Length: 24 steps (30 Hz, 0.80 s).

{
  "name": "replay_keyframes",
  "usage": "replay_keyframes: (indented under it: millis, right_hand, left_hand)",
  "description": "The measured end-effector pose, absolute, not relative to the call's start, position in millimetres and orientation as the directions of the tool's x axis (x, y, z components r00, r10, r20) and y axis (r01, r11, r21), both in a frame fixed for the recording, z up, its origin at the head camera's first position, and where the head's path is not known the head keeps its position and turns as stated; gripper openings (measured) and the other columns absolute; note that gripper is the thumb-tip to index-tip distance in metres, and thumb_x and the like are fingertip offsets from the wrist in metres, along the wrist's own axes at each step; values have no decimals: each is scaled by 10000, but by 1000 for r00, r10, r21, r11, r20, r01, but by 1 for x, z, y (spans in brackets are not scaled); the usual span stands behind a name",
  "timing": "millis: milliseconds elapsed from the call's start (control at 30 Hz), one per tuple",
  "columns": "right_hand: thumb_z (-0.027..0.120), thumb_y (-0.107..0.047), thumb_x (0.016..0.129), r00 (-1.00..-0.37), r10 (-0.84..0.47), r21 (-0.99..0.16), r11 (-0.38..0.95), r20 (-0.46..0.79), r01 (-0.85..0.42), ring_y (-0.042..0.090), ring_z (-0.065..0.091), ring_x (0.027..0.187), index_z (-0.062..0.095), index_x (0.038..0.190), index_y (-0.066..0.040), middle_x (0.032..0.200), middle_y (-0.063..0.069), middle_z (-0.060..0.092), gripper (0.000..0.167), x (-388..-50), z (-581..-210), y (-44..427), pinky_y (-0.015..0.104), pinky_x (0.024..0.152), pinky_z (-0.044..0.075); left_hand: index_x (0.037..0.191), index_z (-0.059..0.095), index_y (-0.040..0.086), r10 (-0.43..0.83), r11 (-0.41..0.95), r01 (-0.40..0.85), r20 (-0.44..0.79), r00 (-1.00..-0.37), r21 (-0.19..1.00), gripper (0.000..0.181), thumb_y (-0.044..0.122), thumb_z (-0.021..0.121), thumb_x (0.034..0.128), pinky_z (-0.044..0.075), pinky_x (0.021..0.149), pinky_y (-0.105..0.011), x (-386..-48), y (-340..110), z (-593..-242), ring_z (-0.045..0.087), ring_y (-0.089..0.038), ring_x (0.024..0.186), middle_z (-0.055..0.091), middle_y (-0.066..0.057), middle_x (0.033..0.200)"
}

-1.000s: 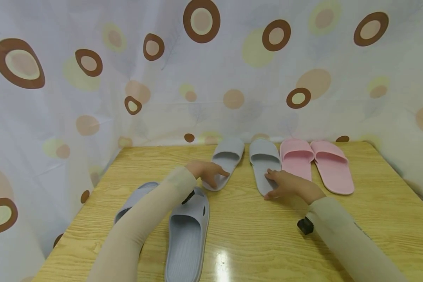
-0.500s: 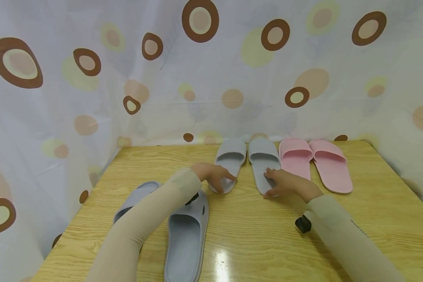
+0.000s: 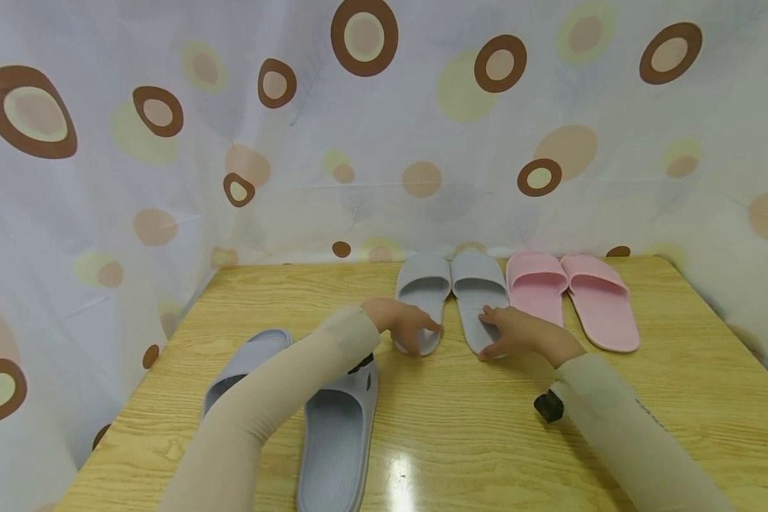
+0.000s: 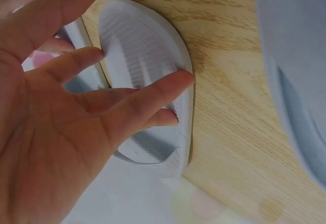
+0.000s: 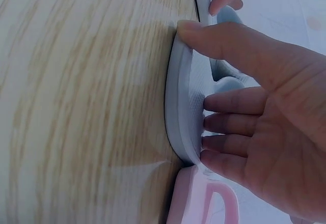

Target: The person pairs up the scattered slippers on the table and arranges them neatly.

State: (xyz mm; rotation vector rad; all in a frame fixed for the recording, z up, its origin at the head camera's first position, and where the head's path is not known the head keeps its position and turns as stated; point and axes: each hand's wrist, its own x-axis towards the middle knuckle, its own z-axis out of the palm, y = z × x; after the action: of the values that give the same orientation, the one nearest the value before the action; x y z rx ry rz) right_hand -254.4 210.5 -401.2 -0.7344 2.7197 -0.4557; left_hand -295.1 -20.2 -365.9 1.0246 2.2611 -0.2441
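Observation:
Two light grey slippers stand side by side at the back of the table, straps toward the curtain. My left hand [image 3: 411, 326] lies over the heel half of the left grey slipper [image 3: 424, 267]. In the left wrist view its fingers and thumb are spread over this slipper's insole [image 4: 147, 46] and edge. On the right grey slipper [image 3: 478, 266] rests my right hand [image 3: 521, 336]. The right wrist view has its thumb on the heel edge [image 5: 178, 91] and fairly straight fingers touching the insole. The two slippers nearly touch at their straps.
Right of the grey pair, two pink slippers [image 3: 601, 309] stand against each other. Two larger blue-grey slippers [image 3: 336, 448] lie at the front left, partly under my left sleeve [image 3: 281, 384]. A dotted curtain [image 3: 371, 142] borders the wooden table [image 3: 461, 441] behind and at the sides.
My left hand has slid the left grey slipper rightward and turned it straighter, closing the gap to the right grey slipper. The right hand and its slipper have hardly moved.

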Motion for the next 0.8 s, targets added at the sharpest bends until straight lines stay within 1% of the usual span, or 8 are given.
replay_keyframes:
  millis: [300,500,700,800]
  right_hand:
    - [774,-305,809,-826,-527,-377,819,-199,-432,517,312,1320,441,1345,158,1426,387,312,783,-254,-400,213,563,1077,280]
    - [773,-289,809,-823,-530,-390,815,-203,-429,525,294,1323,427,1350,163,1434,390,293,785,-252,-400,217,568,1078,274]
    - [744,-234,838,-828,-512,-405,824,-229,-397,533,234,1346,376,1370,180,1453,406,229,768,-248,-400,214,570,1101,222]
    - [722,-207,853,-835,-495,-396,835,-239,-382,533,242,1344,373,1373,175,1451,406,235,734,-243,-399,210,572,1102,221]
  left_hand:
    - [1533,272,210,607,688,718,-623,-493,104,738,331,655,914,217,1145,-296,-293,-12,-365,236,-200,1438,279,-34,1565]
    - [1534,271,220,611,683,722,-630,-480,111,744,352,655,911,220,1145,-307,-292,-10,-364,233,-209,1439,274,-32,1567]
    - [1536,265,213,610,681,719,-650,-452,139,742,372,642,916,222,1147,-322,-297,-13,-362,226,-209,1442,262,-41,1571]
    - [1536,262,195,618,683,709,-659,-430,178,733,366,632,925,221,1150,-340,-299,-17,-359,220,-217,1444,252,-52,1574]
